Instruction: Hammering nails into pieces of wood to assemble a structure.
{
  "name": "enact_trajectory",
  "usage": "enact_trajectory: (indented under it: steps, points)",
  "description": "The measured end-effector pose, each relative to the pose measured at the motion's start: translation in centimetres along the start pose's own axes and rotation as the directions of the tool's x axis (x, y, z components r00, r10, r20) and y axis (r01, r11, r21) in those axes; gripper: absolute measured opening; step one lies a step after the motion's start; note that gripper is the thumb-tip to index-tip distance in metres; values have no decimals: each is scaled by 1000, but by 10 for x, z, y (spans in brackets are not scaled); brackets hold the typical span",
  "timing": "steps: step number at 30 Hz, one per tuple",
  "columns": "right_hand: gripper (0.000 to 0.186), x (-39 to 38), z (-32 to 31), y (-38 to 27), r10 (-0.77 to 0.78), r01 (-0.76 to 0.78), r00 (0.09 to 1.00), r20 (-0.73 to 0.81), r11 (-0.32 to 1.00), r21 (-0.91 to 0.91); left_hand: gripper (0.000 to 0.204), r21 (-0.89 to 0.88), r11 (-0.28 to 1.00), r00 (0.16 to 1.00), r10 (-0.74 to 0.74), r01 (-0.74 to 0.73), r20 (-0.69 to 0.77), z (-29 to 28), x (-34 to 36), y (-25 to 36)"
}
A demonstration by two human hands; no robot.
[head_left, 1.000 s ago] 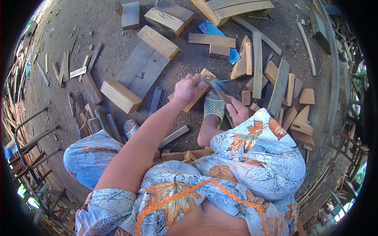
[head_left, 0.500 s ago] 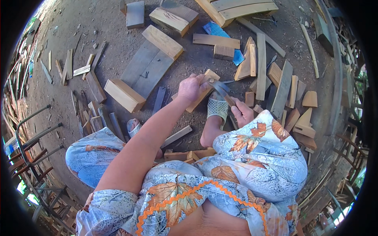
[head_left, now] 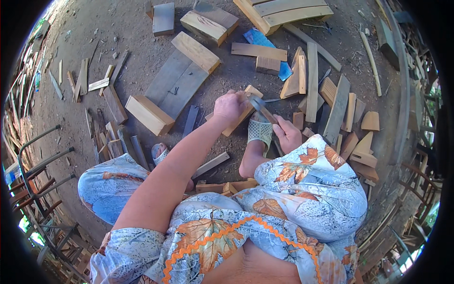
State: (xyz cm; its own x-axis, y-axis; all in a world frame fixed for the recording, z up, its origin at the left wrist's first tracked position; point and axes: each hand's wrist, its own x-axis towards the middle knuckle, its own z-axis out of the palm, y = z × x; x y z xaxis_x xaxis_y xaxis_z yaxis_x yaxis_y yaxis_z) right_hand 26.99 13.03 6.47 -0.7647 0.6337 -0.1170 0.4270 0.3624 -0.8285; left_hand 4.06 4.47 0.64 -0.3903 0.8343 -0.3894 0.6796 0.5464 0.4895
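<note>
On my feed I see the right hand (head_left: 289,136), right of centre, fingers clamped round a hammer (head_left: 267,114), then the left hand (head_left: 228,106) on a wooden block (head_left: 241,116) mid-frame, its finger closure more than I can tell, and a blue sheet (head_left: 257,37) toward the top.

The hammer with the dark metal head and brown handle (head_left: 263,108), in the bare right hand (head_left: 288,136), sits slightly differently from half a second ago: its head is now closer to the fingers of the bare left hand (head_left: 229,106), covering more of the pale rectangular wooden piece (head_left: 240,118) there. Compared with a second ago, the brown dirt ground (head_left: 127,35) appears shifted slightly rightward in view.
</note>
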Motion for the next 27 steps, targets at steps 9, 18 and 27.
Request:
enact_trajectory:
  steps: [9,18,27]
  points:
    - [29,-2,-2,-5,17,-20,999,27,993,119,43,-42,999,999,18,-19,-35,1,1,-1]
    - [30,-5,1,0,28,-30,999,23,998,58,37,-70,997,999,19,-22,-43,1,2,-1]
    - [32,-3,0,0,76,-74,997,-5,981,178,39,-33,999,1000,-16,17,17,-1,5,1]
